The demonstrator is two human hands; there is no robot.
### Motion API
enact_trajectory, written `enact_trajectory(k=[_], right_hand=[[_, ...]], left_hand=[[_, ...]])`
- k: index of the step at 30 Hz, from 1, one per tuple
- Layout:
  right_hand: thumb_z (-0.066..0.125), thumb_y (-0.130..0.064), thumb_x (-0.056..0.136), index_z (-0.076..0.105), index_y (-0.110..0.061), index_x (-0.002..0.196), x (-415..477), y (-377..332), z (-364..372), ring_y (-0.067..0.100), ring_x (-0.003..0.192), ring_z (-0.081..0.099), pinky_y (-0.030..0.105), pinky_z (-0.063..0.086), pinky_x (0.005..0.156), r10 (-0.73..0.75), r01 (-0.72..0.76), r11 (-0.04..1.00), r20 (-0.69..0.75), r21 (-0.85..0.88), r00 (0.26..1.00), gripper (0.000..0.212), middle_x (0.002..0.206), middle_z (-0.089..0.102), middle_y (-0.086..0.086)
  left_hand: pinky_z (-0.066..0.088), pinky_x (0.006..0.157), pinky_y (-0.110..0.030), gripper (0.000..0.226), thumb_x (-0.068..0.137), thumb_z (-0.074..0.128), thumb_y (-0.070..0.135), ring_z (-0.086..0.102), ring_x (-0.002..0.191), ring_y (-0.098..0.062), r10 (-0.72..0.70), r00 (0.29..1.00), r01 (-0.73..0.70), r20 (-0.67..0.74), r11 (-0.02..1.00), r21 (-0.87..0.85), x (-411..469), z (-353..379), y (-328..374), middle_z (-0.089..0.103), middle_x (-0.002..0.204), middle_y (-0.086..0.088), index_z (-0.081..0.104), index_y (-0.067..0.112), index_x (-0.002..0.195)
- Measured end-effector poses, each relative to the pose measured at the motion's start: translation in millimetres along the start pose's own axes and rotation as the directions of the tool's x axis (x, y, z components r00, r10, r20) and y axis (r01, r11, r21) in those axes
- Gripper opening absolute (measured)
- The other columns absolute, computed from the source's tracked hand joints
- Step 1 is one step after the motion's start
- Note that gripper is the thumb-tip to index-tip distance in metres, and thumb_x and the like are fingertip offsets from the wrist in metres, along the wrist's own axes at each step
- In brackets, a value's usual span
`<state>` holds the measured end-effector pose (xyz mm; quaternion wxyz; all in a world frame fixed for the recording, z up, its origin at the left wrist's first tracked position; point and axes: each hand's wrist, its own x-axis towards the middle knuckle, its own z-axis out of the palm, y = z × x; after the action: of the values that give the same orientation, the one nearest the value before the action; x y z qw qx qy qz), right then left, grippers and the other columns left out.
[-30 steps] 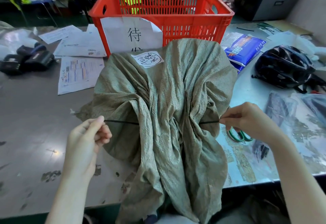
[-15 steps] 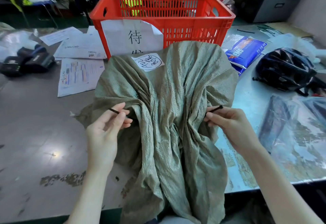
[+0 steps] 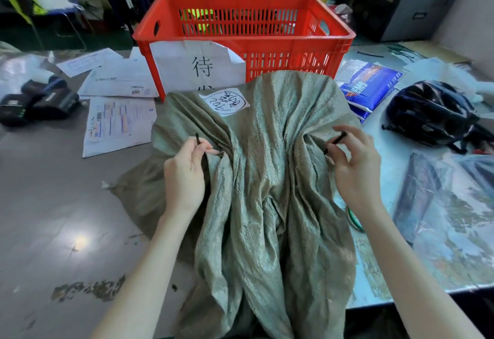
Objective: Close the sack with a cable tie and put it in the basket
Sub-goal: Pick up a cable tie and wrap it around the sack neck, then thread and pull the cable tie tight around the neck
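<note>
Two hands: you are gripping one black cable tie by its ends, one end in each hand, either side of the sack's gathered neck.
Left hand: you are pinching the tie's left tip between thumb and fingers, the tip pointing toward 12 o'clock.
Right hand: you are holding the right tip loosely, the other fingers spread, the tip angling toward 1 o'clock.
Sack: it is lying on the table between your hands, its long axis running 12 to 6 o'clock, the loose mouth hanging over the near edge.
Tie's middle: it is hidden, probably passing under the bunched cloth.
Basket: it is standing at 12 o'clock, just beyond the sack.
Coming move: you are likely bringing both ends together over the neck; both hands are sitting about equally near.
</note>
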<state>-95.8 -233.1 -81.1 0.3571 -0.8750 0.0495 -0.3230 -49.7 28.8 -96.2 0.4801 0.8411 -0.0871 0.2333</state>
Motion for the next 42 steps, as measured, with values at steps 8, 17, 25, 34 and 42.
enact_trajectory(k=[8,17,25,34,42], right_hand=[[0.049,-0.002,0.091,0.058,-0.003,0.085,46,-9,24,0.027,0.099,0.066,0.042,0.049,0.087,-0.088,0.079,0.995,0.144,0.068,0.986,0.011,0.099,0.070,-0.002],[0.044,0.001,0.089,0.057,-0.001,0.084,70,-35,67,0.018,0.062,0.062,0.039,0.052,0.075,-0.086,0.056,0.987,0.210,0.149,0.974,0.013,0.066,0.068,0.005],[0.048,-0.001,0.090,0.057,-0.005,0.098,71,-35,83,0.003,0.050,0.054,0.026,0.045,0.066,0.060,-0.099,0.969,0.171,0.226,0.983,0.013,0.055,0.059,-0.003],[0.058,-0.006,0.087,0.053,-0.013,0.079,57,-30,91,0.008,0.052,0.057,0.024,0.046,0.063,0.148,-0.171,0.916,0.090,0.363,0.985,0.011,0.056,0.062,-0.003],[0.058,-0.009,0.085,0.062,-0.007,0.085,55,-23,88,0.012,0.049,0.053,0.036,0.046,0.061,0.115,-0.201,0.823,0.191,0.532,0.975,0.005,0.053,0.061,0.004]], left_hand=[[0.039,0.069,-0.013,0.025,0.096,0.049,0.014,0.061,0.080,-0.013,0.162,0.987,-0.162,-0.006,0.987,0.016,29,46,-10,0.071,0.090,-0.012,0.068,-0.001,0.091],[0.047,0.074,-0.020,0.027,0.091,0.052,0.018,0.055,0.077,-0.009,0.313,0.949,-0.314,-0.032,0.949,-0.024,51,79,7,0.074,0.089,-0.006,0.073,0.006,0.102],[0.039,0.059,-0.018,0.023,0.099,0.048,0.015,0.053,0.053,-0.004,0.015,0.991,0.014,0.135,0.977,-0.214,59,94,8,0.055,0.056,0.010,0.070,0.008,0.097],[0.034,0.052,-0.013,0.018,0.098,0.052,0.017,0.052,0.051,0.003,0.034,0.992,-0.017,0.121,0.990,-0.141,58,103,-1,0.058,0.062,0.011,0.058,0.004,0.087],[0.035,0.050,-0.029,0.030,0.093,0.053,0.027,0.051,0.057,-0.021,0.158,0.988,-0.157,-0.004,0.980,-0.120,51,104,-10,0.058,0.058,-0.008,0.059,-0.002,0.085]])
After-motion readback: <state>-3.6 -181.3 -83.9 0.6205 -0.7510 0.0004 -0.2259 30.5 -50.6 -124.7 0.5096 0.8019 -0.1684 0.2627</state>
